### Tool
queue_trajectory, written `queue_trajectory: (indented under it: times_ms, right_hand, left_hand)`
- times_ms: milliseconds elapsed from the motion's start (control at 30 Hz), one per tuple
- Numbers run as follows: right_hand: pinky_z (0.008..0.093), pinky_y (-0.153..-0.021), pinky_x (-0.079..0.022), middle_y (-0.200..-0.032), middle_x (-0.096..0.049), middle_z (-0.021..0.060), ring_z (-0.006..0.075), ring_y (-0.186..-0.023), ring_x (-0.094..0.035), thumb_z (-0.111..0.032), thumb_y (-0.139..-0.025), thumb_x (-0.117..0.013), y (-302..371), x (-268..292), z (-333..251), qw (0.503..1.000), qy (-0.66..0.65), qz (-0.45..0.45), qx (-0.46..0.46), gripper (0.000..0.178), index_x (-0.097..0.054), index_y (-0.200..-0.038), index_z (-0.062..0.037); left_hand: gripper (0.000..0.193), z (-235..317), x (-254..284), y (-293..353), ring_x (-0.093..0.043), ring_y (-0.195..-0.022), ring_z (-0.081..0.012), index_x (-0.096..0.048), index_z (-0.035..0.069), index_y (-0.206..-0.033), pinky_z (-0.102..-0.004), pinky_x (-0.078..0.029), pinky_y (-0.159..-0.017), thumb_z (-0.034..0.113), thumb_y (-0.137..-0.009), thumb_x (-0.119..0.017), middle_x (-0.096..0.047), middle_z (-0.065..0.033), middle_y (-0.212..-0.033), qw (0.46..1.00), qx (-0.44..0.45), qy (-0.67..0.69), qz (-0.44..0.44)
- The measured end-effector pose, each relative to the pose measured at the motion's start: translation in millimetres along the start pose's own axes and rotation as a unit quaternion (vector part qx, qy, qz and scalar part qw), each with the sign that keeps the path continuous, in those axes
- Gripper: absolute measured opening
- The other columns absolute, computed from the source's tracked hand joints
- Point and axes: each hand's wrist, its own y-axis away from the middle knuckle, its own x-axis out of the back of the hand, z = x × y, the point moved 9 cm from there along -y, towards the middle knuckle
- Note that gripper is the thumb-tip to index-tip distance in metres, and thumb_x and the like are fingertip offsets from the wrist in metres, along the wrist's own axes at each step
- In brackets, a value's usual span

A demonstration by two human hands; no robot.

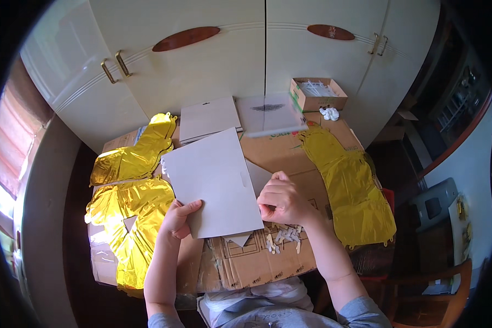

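Observation:
A pale grey rectangular card (216, 180) is held tilted above the cardboard-covered table. My left hand (179, 218) grips its lower left part, thumb lying on top and the other fingers underneath. At the card's right edge, my right hand (281, 199) is closed, its fingertips pinched together by the border. Whether they hold the edge or something small is hidden. Beneath the card, the corners of another pale sheet (239, 239) stick out. Several small grey and tan cut pieces (287, 235) lie scattered below my right hand.
Flat gold foil balloons (139, 199) cover the table's left side; another foil balloon (355, 197) lies right. Behind are a stack of grey cards (208, 117), a clear plastic sheet (268, 112), a carton (328, 104) of white sticks and crumpled white tissue (329, 113). A wooden chair (459, 284) stands right.

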Motion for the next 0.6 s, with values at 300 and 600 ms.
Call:
queue_trajectory:
  times_ms: [300,600]
  right_hand:
    - [0.028,-0.061,-0.039,-0.057,-0.054,-0.0005,0.0139,-0.055,-0.054,-0.002,-0.061,-0.06,5,4,17,0.998,-0.03,-0.008,-0.057,0.01,-0.054,-0.06,-0.0091]
    - [0.0269,-0.061,-0.04,-0.057,-0.056,-0.0009,0.0133,-0.056,-0.055,-0.002,-0.062,-0.062,7,-4,23,0.989,-0.072,-0.034,-0.122,0.01,-0.054,-0.061,-0.0084]
  left_hand:
    - [0.041,4,1,1,-0.058,-0.091,-0.0223,-0.05,0.002,-0.109,-0.0386,-0.047,-0.081,0.005,-0.071,-0.067,-0.058,-0.0106,-0.1,1.0,-0.01,0.002,-0.008]
    - [0.038,7,-2,1,-0.058,-0.089,-0.0213,-0.051,0.002,-0.107,-0.037,-0.048,-0.079,0.006,-0.073,-0.067,-0.059,-0.0097,-0.099,0.999,-0.037,-0.019,-0.011]
